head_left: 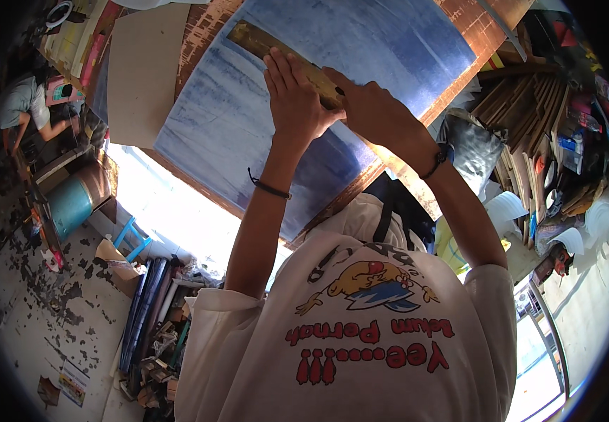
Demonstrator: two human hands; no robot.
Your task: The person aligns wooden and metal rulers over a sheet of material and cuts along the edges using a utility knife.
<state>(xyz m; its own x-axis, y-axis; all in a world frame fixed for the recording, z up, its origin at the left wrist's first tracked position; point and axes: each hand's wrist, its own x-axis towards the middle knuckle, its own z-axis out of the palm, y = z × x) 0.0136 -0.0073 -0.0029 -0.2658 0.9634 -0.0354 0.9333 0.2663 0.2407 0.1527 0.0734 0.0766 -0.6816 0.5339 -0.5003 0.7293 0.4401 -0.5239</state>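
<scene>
A brown, worn straight strip [251, 39], like a wooden ruler, lies slantwise on a large mottled blue sheet [206, 105]. My left hand [294, 102] presses on the strip with its fingers stretched out and lying flat. Close beside it, at the strip's near right end, is my right hand [385, 116]. Its index finger points along the strip while the other fingers are curled in. Whatever those curled fingers hold is hidden; a small dark bit shows by the fingertips. The thumb of my left hand almost meets the right hand.
The sheet rests on a scuffed brown table [452, 91]. A grey-beige board [143, 77] lies to its left. At the far left another person [27, 109] bends down near a teal drum [69, 204]. Stacked wooden slats [522, 105] crowd the right; dark rolls [146, 306] stand lower left.
</scene>
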